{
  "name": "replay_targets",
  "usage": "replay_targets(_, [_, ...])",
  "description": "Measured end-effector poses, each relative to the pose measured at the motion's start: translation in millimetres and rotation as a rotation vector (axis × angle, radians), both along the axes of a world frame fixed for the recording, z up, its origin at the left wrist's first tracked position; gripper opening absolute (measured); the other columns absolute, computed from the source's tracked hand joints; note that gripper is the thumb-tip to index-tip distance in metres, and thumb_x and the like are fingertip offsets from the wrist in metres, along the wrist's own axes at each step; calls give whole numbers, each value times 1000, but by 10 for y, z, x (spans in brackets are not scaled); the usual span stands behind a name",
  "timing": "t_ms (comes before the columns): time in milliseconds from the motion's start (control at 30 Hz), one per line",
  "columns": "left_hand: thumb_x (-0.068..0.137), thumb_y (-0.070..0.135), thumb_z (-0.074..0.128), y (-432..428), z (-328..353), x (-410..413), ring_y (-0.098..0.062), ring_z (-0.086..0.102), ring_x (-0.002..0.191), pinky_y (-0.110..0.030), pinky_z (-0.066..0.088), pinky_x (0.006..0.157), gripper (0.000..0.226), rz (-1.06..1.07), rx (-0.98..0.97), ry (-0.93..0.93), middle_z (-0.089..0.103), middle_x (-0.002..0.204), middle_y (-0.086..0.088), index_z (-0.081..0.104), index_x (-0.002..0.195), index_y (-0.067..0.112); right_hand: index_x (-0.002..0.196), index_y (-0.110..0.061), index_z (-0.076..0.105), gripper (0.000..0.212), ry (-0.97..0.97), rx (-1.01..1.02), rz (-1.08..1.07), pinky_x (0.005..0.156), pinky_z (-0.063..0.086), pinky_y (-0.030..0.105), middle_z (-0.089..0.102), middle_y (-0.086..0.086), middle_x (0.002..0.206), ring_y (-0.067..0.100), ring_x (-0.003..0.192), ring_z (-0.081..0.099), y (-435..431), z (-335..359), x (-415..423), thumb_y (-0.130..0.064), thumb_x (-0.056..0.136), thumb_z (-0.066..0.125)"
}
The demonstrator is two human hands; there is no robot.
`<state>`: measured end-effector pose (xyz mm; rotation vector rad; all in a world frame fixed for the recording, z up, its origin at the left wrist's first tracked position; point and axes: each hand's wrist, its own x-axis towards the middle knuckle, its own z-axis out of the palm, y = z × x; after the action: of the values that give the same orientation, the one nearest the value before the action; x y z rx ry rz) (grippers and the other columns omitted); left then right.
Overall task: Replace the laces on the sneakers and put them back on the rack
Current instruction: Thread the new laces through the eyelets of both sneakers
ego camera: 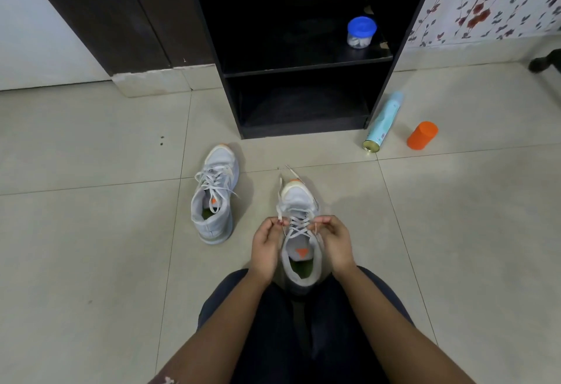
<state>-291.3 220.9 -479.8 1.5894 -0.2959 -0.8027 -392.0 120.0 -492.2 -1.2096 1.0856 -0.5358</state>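
A grey sneaker (299, 201) with an orange tongue logo stands on the tiled floor between my knees, toe pointing at the rack. Its pale lace (297, 225) is criss-crossed through the eyelets, and two loose ends trail past the toe. My left hand (267, 245) pinches the lace at the shoe's left side. My right hand (334, 242) pinches it at the right side. A second grey sneaker (214, 198), laced loosely, stands to the left. The black shoe rack (303, 67) stands just beyond, its lower shelf holding no shoes.
A jar with a blue lid (360, 32) sits on the rack's middle shelf. A light blue spray can (383, 122) lies on the floor right of the rack, beside an orange cup (422, 135). A dark cabinet (121, 13) stands at left.
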Motion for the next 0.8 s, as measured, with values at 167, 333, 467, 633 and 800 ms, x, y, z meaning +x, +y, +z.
replay_targets(167, [100,12,44,-120,131,140,-10,65,96,-19,48,86,21,-192,-119,-236,70,99,0,65,99,8,67,-20,66,43,32,-163,455,82,48,20,69,-10,71,5,77,63,-57,200,70,17,80,48])
replay_targets(333, [98,38,34,-140,69,328,-16,59,77,-36,48,71,34,-566,45,-624,63,85,-1,55,97,11,68,-27,70,47,45,-202,613,86,51,24,71,-13,80,10,91,65,-118,378,-23,13,82,49])
replay_targets(467, [97,37,33,-151,79,455,-14,56,80,-28,43,68,38,-684,52,-958,59,90,0,59,99,10,73,-19,74,34,115,-391,683,86,48,21,68,-15,87,4,91,61,-140,477,-89,9,78,55])
replay_targets(633, [97,33,38,-138,19,462,-24,61,78,-30,46,61,32,-593,289,-1166,64,94,-3,63,105,14,115,-23,66,31,685,-911,831,90,40,36,58,2,115,26,106,50,-34,405,-99,-21,86,55])
replay_targets(800, [94,25,44,-251,92,477,-28,60,80,-33,40,64,24,-639,606,-737,67,85,-9,60,83,11,143,-18,37,55,790,-932,727,91,40,36,47,8,126,27,110,46,297,280,-53,-23,89,49])
